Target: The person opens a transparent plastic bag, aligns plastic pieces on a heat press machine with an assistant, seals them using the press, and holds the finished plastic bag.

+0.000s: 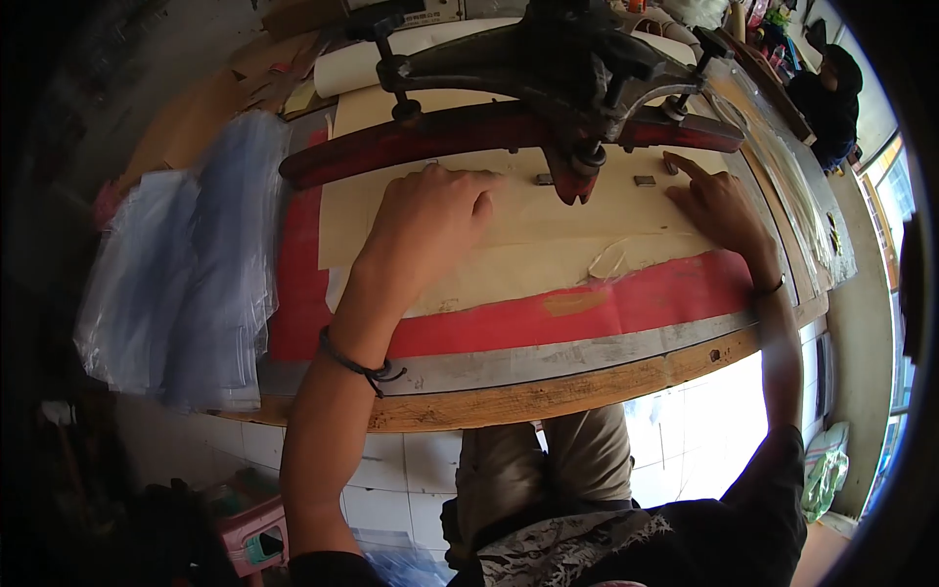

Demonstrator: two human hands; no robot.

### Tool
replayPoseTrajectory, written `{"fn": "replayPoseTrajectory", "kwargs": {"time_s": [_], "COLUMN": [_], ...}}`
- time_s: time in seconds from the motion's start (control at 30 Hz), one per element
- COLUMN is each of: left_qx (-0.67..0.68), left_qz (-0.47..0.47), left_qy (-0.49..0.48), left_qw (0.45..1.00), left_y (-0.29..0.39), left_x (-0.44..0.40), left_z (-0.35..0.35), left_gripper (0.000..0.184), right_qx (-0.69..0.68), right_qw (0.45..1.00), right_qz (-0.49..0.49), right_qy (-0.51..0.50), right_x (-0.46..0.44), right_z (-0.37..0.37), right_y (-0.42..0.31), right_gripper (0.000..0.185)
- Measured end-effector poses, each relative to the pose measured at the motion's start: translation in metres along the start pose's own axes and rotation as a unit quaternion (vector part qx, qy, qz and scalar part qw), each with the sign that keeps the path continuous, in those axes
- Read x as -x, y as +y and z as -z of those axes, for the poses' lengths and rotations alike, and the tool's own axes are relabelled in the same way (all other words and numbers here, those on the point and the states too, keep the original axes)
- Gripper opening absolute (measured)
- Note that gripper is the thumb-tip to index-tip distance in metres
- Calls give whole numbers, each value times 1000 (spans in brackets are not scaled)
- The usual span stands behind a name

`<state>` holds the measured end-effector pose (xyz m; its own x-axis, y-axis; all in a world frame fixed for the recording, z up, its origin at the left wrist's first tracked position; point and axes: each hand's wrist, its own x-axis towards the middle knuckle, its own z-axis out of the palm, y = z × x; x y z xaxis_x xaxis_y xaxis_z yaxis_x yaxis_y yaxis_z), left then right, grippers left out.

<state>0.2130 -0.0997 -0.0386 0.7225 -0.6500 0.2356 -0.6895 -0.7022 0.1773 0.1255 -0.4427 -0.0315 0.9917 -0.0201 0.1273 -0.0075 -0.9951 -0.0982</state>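
My left hand (425,223) lies over the tan sheet (548,220), just in front of the press's red-and-black bar (421,150). Its index finger stretches right and the thumb stands apart; the other fingers are mostly hidden. My right hand (722,207) is at the sheet's right side, index finger extended to a small dark block (671,167) and the other fingers loosely bent. Between my hands lie two more small blocks, a left one (545,180) and a right one (644,181). Under the tan sheet, a red sheet (469,331) shows at the front and left.
The black press frame (489,70) with screw clamps stands over the table. Clear plastic sleeves (186,274) are stacked at the left edge. Rolled paper (347,70) lies behind. A wooden rail (548,396) edges the front. Another person (829,103) is at the far right.
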Motion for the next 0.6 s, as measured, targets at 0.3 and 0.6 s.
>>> {"fn": "replayPoseTrajectory", "kwargs": {"time_s": [0.3,0.6], "left_qx": [-17,-15], "left_qz": [11,13], "left_qy": [5,4], "left_qw": [1000,1000], "left_y": [-1,1], "left_x": [-2,-3], "left_z": [-13,-17], "left_gripper": [39,41], "right_qx": [-14,-32], "right_qw": [999,998], "right_qz": [37,60], "right_qy": [12,7], "right_x": [1,-2], "right_z": [-3,-5], "right_y": [6,19], "right_gripper": [49,45]}}
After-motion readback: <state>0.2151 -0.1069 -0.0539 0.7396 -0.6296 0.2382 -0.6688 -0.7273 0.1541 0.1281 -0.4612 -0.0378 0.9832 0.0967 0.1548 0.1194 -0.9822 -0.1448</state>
